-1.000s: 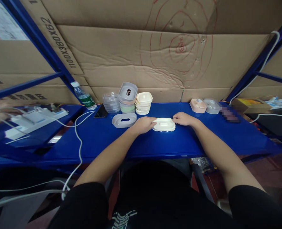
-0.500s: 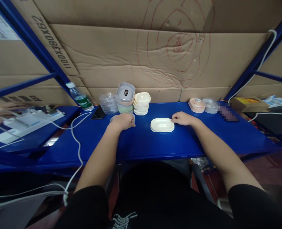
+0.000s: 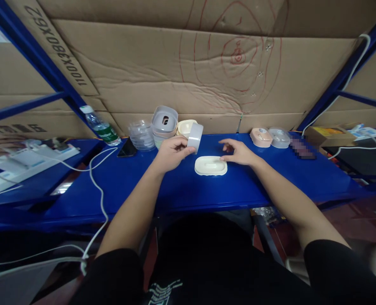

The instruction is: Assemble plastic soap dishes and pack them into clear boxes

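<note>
My left hand [image 3: 174, 152] grips a light grey plastic box part [image 3: 194, 137], thumb in front and fingers behind. It is held up on its edge, above the table, and looks like a shallow band from this side. A cream oval plastic base [image 3: 211, 165] with a raised middle lies on the table. At its right end is my right hand [image 3: 237, 151], fingers apart, with the thumb at or close to the rim; I cannot tell whether they touch. Behind my left hand stand a stack of grey and coloured box parts [image 3: 164, 120] and cream box parts [image 3: 185, 126], partly hidden.
Clear plastic covers [image 3: 141, 135], a phone [image 3: 127, 148] and a water bottle [image 3: 103, 127] stand at the back left. Two round-cornered boxes, one pink box [image 3: 261, 137] and one clear-grey box [image 3: 280, 138], sit back right. A white cable [image 3: 103, 199] crosses the left side.
My left hand has lifted the grey part off the table and carried it right, tilted on edge. My right hand's fingers have spread and risen from the cream base's edge.
</note>
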Tool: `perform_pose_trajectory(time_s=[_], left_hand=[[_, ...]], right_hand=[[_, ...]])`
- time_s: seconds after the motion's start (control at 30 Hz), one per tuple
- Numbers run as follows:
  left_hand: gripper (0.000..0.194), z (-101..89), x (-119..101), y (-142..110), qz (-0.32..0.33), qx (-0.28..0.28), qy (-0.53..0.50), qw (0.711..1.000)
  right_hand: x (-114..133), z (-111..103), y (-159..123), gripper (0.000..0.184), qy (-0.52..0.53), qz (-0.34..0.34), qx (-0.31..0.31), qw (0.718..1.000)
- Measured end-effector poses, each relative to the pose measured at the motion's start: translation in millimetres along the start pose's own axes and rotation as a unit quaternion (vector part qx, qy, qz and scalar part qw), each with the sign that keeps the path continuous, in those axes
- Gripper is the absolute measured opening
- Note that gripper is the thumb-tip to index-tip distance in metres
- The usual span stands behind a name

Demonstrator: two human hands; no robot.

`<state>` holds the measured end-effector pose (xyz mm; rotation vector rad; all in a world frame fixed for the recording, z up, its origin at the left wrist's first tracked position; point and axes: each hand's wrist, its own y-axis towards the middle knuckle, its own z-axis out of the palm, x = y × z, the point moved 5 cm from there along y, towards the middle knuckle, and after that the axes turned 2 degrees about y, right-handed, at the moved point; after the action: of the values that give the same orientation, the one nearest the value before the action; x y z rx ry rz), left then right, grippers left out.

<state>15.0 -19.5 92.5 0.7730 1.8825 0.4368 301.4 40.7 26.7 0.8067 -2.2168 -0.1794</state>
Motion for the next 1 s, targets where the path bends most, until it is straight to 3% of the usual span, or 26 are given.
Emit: perform_pose_trajectory(time_s=[0.07,0.13,0.3,0.43,0.5,0.67,0.8,1.0], left_hand=[[0.037,11.1,4.1,-0.2,-0.024,0.022,-0.097,0.995],[0.045,26.2,11.1,-1.5,-0.055,0.055,-0.176,0.981],[0.060,49.0,35.6,-3.6,-0.126,0.078,-0.266,0.952],[0.094,38.7,50.9,-2.4,-0.174,0.090,-0.211,0.958],[0.101,30.9,56.5,-1.9,-0.183,0.115,-0.173,0.961],[0.079,23.3,73.9,-2.4,-0.178,0.202,-0.043,0.962],[0.071,28.3,83.5,-6.3,-0.185,0.274,0.038,0.943],[0.066,29.7,83.3,-9.3,-0.183,0.300,0.066,0.934]], right_hand=[[6.5,1.5,0.8,0.116,-0.004,-0.054,-0.035,0.998],[10.4,4.1,1.5,0.131,-0.006,-0.087,-0.055,0.995],[9.8,0.1,0.1,0.135,-0.001,-0.083,-0.074,0.994],[11.9,-7.8,-3.8,0.125,-0.013,-0.066,-0.047,0.997],[13.8,-9.7,-5.1,0.114,-0.015,-0.064,-0.025,0.998],[10.6,-8.9,-5.0,0.092,-0.028,-0.041,0.040,0.998],[6.0,-6.2,-4.0,0.084,-0.035,-0.031,0.077,0.996],[4.0,-1.3,-2.4,0.084,-0.035,-0.045,0.112,0.992]])
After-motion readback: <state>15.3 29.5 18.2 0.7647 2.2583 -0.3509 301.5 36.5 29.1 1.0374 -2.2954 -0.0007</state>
